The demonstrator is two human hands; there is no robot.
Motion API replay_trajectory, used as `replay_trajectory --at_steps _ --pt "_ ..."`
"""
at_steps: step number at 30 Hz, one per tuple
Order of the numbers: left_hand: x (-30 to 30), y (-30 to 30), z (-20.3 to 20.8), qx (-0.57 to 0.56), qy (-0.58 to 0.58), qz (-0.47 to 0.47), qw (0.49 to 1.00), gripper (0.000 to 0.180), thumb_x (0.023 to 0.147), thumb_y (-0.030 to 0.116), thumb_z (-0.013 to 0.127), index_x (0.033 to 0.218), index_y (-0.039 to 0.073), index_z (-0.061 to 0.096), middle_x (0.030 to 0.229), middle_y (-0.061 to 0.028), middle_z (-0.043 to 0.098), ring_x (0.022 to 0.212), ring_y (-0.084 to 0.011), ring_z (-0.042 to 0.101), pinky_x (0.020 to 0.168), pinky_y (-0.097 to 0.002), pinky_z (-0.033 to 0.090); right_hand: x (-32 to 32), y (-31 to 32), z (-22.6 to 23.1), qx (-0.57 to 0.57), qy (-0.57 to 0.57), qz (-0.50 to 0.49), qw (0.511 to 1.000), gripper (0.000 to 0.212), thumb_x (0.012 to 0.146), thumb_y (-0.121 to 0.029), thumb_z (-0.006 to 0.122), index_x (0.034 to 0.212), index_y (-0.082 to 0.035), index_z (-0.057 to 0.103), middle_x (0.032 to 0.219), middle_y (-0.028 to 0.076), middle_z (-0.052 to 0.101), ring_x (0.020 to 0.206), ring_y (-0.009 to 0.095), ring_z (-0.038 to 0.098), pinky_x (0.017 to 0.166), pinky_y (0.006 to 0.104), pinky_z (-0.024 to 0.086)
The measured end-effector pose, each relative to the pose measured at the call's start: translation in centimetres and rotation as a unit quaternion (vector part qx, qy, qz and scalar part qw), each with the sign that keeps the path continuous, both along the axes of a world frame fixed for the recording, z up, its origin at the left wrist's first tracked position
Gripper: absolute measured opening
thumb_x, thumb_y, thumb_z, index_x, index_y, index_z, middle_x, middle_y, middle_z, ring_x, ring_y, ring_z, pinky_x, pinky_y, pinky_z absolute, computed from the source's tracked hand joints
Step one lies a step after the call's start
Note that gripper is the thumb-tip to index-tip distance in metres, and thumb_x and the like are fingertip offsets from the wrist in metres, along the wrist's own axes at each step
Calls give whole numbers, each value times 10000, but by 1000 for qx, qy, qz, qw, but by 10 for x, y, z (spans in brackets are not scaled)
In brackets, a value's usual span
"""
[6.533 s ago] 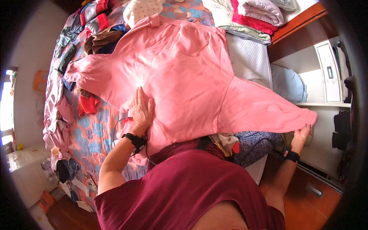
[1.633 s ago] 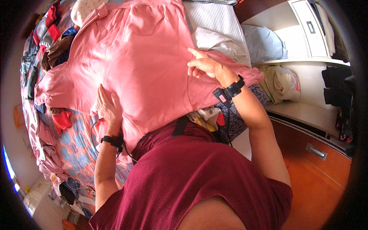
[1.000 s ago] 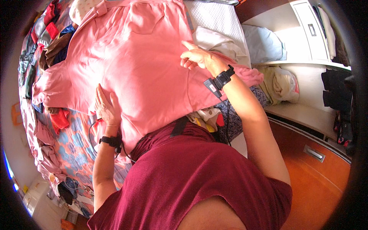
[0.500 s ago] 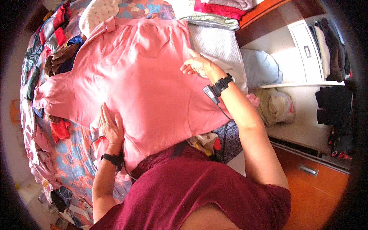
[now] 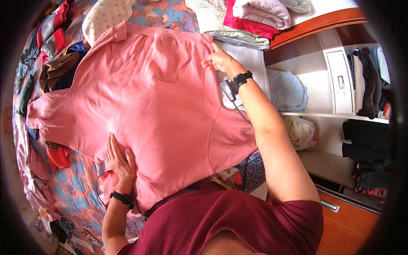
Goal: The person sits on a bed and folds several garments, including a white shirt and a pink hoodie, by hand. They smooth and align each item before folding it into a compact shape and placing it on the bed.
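Observation:
A pink sweatshirt lies spread over the bed, its banded hem at the far end and a rolled sleeve out to the left. My left hand rests flat on its near left part, fingers straight and thumb apart. At the far right edge of the cloth is my right hand, fingers loosely bent and one digit stretched away from me; no cloth shows gripped in it. Each wrist wears a black strap, and the right strap carries a small grey device with a cable.
Folded bedding is stacked at the far right beside a white quilted cloth. An open wardrobe with clothes stands on the right. Loose garments line the left of the flowered bedspread. A dotted cloth lies at the far left.
My right hand has moved slightly away from me to the sweatshirt's far right edge. The view has shifted; my left hand stays flat on the same part of the cloth.

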State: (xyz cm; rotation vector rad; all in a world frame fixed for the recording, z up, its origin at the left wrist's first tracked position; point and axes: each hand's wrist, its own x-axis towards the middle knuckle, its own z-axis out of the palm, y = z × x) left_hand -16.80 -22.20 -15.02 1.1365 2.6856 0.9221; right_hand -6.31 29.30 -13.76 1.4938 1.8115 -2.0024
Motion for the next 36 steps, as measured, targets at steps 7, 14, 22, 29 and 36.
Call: replay_trajectory --at_steps 7,14,22,29,36 --pt "1 2 3 -4 5 1 1000 667 917 221 531 1501 -45 348 1503 -250 427 1396 -404 399 1155 -490 277 -9 19 -14 -23 -6 0 1000 1034 902 -6 571 1591 -273 -153 940 168 710 742 206 707 591 339 546" --pt "1 2 0 -4 19 2 1000 658 928 219 524 1501 -50 344 1492 -261 436 1383 -415 410 1151 -490 283 5 -1 -31 -33 -31 1 999 994 921 -20 562 1597 -244 -131 926 155 709 735 198 706 603 332 553" --pt "2 2 -3 6 33 -1 999 656 935 243 524 1497 -49 352 1486 -262 442 1373 -417 420 1143 -494 291 29 -44 -25 -43 -25 31 998 986 906 -9 540 1597 -245 -123 896 127 715 684 180 701 577 309 539" --pt "4 1 -2 -2 43 6 999 655 940 260 520 1491 -53 358 1481 -264 446 1371 -419 420 1145 -495 286 22 -35 -9 -25 2 22 999 1049 910 -19 585 1582 -267 -182 947 147 708 717 185 699 615 312 546" --pt "2 1 -1 9 18 0 1000 659 941 264 516 1492 -58 353 1491 -261 433 1395 -416 392 1157 -497 272 -11 -9 -22 -21 40 -4 999 1043 918 -4 539 1554 -237 -253 892 174 706 670 214 696 555 321 564"
